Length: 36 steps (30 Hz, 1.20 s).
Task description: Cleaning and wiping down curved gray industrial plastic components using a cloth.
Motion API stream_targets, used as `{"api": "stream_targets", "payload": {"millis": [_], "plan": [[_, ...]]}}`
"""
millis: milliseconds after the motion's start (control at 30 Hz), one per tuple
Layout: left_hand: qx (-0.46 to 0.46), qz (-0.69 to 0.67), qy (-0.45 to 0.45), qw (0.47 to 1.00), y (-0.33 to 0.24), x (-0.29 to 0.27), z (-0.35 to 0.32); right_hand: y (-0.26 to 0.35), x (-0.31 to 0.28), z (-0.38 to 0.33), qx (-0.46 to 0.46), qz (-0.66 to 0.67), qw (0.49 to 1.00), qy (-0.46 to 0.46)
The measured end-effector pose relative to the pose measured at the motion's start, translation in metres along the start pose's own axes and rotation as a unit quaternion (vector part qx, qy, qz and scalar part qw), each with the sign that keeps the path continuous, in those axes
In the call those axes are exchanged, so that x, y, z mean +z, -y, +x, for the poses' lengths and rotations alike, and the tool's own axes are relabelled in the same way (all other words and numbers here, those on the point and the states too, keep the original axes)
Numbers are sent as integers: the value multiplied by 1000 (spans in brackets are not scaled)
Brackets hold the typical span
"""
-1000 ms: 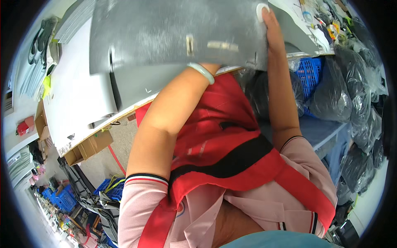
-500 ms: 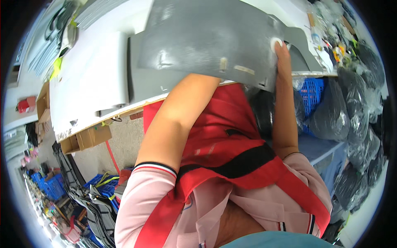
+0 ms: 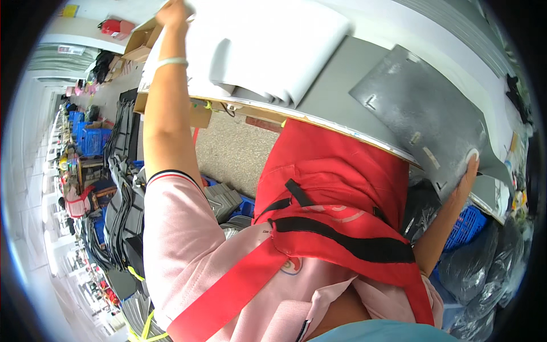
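My right hand (image 3: pixel 468 175) grips the right edge of a stiff dark grey template sheet (image 3: pixel 427 108), which lies tilted over flat grey material (image 3: pixel 353 80). A small round white piece (image 3: pixel 472 154) shows at the fingertips of this hand; what it is I cannot make out. The template has small corner slots and two pale strips near one edge. Stretched far to the left, my left hand (image 3: pixel 174 13) has its fingers curled at the far end of the white sheets (image 3: pixel 273 40). It is slightly blurred and near the picture's top edge, so its contents are hidden.
The worktable's front edge (image 3: pixel 342 135) runs just before my red apron (image 3: pixel 336 171). Black plastic bags (image 3: pixel 467 268) and a blue crate (image 3: pixel 464 228) stand below at the right. Cardboard boxes (image 3: pixel 142 43) sit at the table's left end, and stacked grey pieces (image 3: pixel 225 199) lie lower left.
My left arm has swung out from beneath the template to the far left. The template has come down lower on the right, still in my right hand. The view has turned left.
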<state>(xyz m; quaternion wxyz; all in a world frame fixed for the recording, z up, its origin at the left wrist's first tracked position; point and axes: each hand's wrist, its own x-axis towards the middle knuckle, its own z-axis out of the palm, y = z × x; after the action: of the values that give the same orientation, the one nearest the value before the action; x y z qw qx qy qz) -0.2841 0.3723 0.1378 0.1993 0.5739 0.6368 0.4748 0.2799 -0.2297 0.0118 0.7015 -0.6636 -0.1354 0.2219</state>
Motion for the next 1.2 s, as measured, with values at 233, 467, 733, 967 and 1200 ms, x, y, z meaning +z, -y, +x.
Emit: {"api": "stream_targets", "payload": {"millis": [233, 467, 733, 967, 1200], "plan": [[81, 674, 80, 729, 148, -219, 28, -2, 37, 10, 32, 34, 997, 56], [-255, -166, -68, 950, 209, -104, -85, 38, 37, 6, -13, -137, 990, 8], [123, 225, -131, 958, 194, -139, -62, 37, 104, 32, -5, -322, 941, 108], [370, -65, 357, 855, -63, -52, -311, 30, 109, 79, -55, -390, 904, 169], [439, 63, 440, 781, -41, 8, -368, 29, 125, 61, -7, -368, 912, 183]]}}
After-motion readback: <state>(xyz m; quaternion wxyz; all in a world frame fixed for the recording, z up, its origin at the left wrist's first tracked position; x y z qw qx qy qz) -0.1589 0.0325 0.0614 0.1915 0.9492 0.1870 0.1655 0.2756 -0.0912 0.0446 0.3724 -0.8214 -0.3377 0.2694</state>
